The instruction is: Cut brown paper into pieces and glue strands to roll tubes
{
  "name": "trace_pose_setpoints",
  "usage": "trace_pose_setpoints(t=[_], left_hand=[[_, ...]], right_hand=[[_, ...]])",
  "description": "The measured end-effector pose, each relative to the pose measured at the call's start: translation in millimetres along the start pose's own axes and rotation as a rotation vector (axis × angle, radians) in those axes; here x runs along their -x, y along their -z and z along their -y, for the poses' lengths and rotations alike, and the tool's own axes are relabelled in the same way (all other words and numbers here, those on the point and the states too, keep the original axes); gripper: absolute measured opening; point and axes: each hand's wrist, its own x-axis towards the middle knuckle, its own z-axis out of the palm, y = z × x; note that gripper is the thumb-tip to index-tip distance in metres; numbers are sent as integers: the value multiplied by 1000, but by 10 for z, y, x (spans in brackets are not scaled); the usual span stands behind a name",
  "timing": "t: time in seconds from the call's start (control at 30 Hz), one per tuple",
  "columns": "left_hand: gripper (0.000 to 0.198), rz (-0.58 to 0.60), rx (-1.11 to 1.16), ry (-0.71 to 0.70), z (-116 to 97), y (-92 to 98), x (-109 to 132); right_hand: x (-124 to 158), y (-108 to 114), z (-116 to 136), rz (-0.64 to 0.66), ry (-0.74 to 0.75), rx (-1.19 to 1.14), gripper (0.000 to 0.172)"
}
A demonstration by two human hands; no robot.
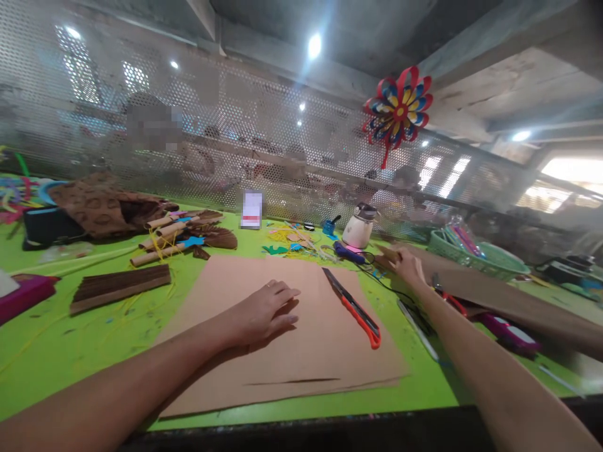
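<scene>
A flat brown cardboard sheet lies on the green table in front of me. On its middle rests my left hand, palm down with the fingers stretched out and nothing held. To the right of that hand lies an orange box cutter with its blade out, flat on the cardboard. My right hand reaches to the back right, its fingers closed on the near corner of a large brown paper sheet. That sheet is partly blurred at its right end and passes behind my forearm.
Bundled brown paper rolls and a pleated brown piece lie at left. A glue gun, a white jug and yellow scraps are at the back. A green basket and a magenta stapler-like object are at right.
</scene>
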Motion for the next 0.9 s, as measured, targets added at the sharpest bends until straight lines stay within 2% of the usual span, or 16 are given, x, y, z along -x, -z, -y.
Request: trace_pose_setpoints(t=[0.1,0.2,0.37,0.5,0.63,0.7,0.8,0.9], left_hand=[[42,-13,8,-21,22,-19,3],[38,-19,19,-37,30,-26,-1],[32,12,22,-19,-13,16,-4],[30,25,20,-24,-38,34,-1],[29,12,14,-33,-33,27,-3],[29,11,17,-33,-36,31,-1],[28,20,16,-36,-50,46,8],[26,21,15,-62,-47,44,13]], right_hand=[[21,-319,-137,92,16,37,16],[11,-457,-267,161,36,68,17],[-32,-455,-528,205,-9,149,23],[-90,-428,-654,253,-99,236,19],[-179,-421,-613,278,-228,311,21],[-210,-382,-555,297,-247,312,22],[-196,-257,-440,302,-215,282,22],[-66,-91,-224,240,-108,208,26]])
